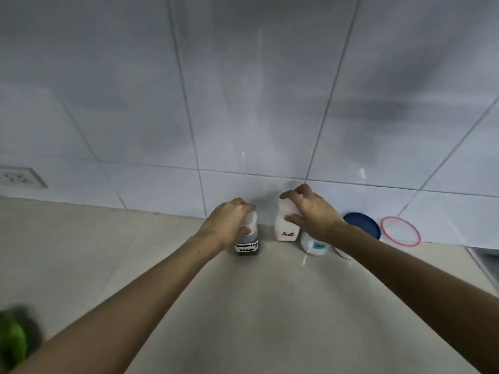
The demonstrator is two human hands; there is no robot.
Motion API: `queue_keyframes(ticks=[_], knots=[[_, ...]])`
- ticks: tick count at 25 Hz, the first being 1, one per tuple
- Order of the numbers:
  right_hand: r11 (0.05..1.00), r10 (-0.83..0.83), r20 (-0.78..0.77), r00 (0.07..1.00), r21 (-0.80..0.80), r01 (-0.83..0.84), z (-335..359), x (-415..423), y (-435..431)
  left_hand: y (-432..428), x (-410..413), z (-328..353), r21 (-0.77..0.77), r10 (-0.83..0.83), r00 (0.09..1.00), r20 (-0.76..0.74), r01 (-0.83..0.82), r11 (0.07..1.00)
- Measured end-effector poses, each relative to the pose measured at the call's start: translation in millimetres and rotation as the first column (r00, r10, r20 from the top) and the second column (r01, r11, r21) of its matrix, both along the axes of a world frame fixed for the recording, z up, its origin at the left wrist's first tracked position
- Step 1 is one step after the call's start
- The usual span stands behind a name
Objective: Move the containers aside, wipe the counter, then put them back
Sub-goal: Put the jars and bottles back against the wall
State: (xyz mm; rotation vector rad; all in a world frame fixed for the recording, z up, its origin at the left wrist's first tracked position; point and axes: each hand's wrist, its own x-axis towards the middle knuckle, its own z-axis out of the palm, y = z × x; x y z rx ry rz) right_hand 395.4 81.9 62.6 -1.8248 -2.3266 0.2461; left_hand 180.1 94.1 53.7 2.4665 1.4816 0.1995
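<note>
Two closed grips: left hand (229,222) round dark sauce bottle (247,242), right hand (314,211) round pale salt bottle (286,230).

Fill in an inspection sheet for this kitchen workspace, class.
Surface: glossy beige counter.
Job's things: dark bottle labelled seasoning sauce and translucent bottle labelled Salt, upright near the white tiled wall; white round tub with teal label beside the Salt bottle.
Clutter: blue round lid and red ring by the wall; blurred green object, near left.
Grippers: left hand grips the sauce bottle's top; right hand curls round the Salt bottle's top.
Cables: nothing seen.
Surroundings: white socket on the wall, far left.
</note>
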Motion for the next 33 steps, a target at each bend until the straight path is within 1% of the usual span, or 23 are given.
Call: queue_keyframes(ticks=[2,4,9,10,13,18,22,23,25,28,29,30,32,33], knots=[[1.0,-0.019,-0.008,1.0,0.012,0.019,-6,13,3,9,29,-4,0.024,-0.012,1.0,-0.024,0.013,1.0],[1.0,-0.023,-0.001,1.0,-0.007,0.023,-16,19,4,15,48,-10,0.033,0.004,1.0,-0.013,-0.004,0.999],[1.0,-0.017,-0.012,1.0,0.017,0.017,-27,19,5,21,74,-16,0.12,0.056,0.993,0.102,-0.069,0.99],[1.0,-0.017,-0.013,1.0,0.014,0.017,-27,20,6,20,76,-17,0.129,0.057,0.992,0.113,-0.072,0.989],[1.0,-0.02,-0.021,1.0,-0.006,0.019,-29,20,8,19,72,-24,0.112,0.04,0.996,0.076,-0.049,0.992],[0.998,-0.051,-0.027,0.998,-0.026,0.051,-29,21,12,23,63,-26,0.112,0.011,0.998,0.061,-0.018,0.994],[0.997,-0.068,-0.033,0.997,-0.035,0.066,-29,17,11,24,57,-33,0.131,-0.001,0.995,0.104,-0.012,0.991],[0.998,-0.069,-0.02,0.997,-0.013,0.069,-29,17,8,22,56,-34,0.13,-0.01,0.993,0.115,-0.006,0.991],[0.993,-0.089,0.029,0.996,0.082,0.086,-33,16,-2,16,54,-36,0.114,-0.014,0.992,0.125,0.0,0.993],[0.974,-0.122,0.134,0.983,0.205,0.093,-41,7,-31,-7,30,-35,0.115,0.045,0.994,0.099,-0.056,0.992],[0.975,-0.1,0.157,0.982,0.215,0.065,-43,0,-42,-16,17,-34,0.132,0.071,0.993,0.093,-0.083,0.988],[0.981,-0.044,0.174,0.984,0.194,0.01,-47,-11,-53,-28,0,-34,0.135,0.089,0.993,0.079,-0.099,0.986],[0.98,0.112,0.176,0.978,0.142,-0.138,-55,-39,-73,-57,-39,-39,0.126,0.111,0.993,0.041,-0.116,0.985],[0.968,0.188,0.186,0.964,0.129,-0.214,-59,-54,-81,-74,-60,-38,0.116,0.129,0.992,-0.002,-0.128,0.985]])
